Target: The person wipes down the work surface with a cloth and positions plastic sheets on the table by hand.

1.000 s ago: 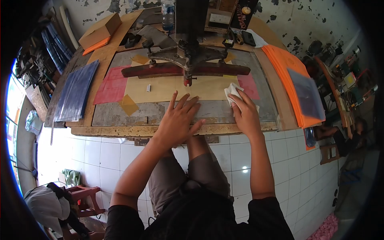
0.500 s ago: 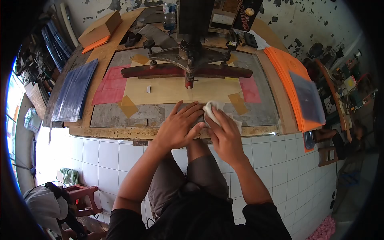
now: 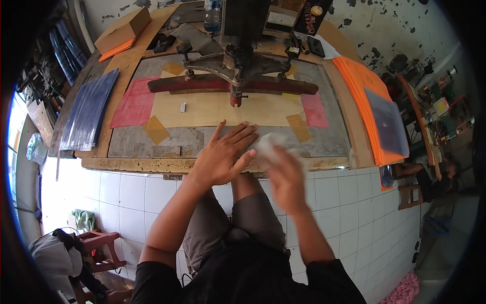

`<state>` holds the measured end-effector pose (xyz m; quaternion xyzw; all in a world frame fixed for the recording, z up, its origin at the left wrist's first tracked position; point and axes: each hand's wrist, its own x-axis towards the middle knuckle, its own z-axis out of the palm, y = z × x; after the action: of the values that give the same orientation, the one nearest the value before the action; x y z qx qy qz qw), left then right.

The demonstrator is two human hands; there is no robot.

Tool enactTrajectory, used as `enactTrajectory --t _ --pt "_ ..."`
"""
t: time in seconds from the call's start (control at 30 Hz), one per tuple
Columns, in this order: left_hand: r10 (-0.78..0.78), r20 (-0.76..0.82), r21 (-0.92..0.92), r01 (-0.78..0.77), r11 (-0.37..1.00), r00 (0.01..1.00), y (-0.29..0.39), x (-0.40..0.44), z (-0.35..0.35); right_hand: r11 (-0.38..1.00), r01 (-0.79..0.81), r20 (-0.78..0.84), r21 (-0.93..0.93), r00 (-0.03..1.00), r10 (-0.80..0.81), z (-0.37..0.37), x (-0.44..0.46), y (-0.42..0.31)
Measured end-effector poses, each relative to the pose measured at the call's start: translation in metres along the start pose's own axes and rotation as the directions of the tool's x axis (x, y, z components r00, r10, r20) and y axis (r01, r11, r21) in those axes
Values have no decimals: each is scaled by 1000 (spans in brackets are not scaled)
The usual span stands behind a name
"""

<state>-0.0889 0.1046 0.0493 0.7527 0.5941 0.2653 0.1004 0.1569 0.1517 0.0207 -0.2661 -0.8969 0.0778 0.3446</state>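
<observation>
My left hand (image 3: 225, 154) lies with spread fingers on the grey plate (image 3: 207, 143), its fingertips at the lower edge of the pale yellow sheet (image 3: 202, 112). Just right of it, my right hand (image 3: 284, 175) holds a crumpled white cloth (image 3: 273, 146); both are blurred. Pink pieces (image 3: 134, 104) and tan tape (image 3: 298, 127) sit at the ends of the sheet. A small white tag (image 3: 183, 107) rests on it. Above the sheet spans the press bar (image 3: 202, 83), with a red tip (image 3: 236, 99) in the middle.
Orange sheets (image 3: 357, 101) with a clear blue stack (image 3: 387, 121) lie at right, more clear blue sheets (image 3: 91, 111) at left. A cardboard box (image 3: 121, 31), bottle (image 3: 212, 15) and phone (image 3: 316, 46) stand behind. People are partly visible at lower left and far right.
My right hand with the cloth has moved left from the right end of the yellow sheet, to beside my left hand, and lower. My left hand stays nearly in place.
</observation>
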Motion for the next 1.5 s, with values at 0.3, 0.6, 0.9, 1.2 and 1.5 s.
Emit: enactTrajectory --t 0.3,0.6,0.9,1.2,1.5 --pt "10 -3 112 -10 994 1000 0 3 3 985 -107 -267 -132 961 68 -30 -40 83" --pt "126 -36 189 -117 975 991 2 3 9 907 -364 -231 -213 921 315 -55 -28 101" --pt "91 42 1 -91 996 995 -1 4 4 1000 2 -13 -10 1000 -2 8 0 -8" --pt "86 87 31 -89 996 993 0 4 2 984 -60 -210 -167 977 24 -26 -61 87" --pt "90 91 33 -93 995 992 1 4 0 993 -118 -35 8 992 118 -26 -27 21"
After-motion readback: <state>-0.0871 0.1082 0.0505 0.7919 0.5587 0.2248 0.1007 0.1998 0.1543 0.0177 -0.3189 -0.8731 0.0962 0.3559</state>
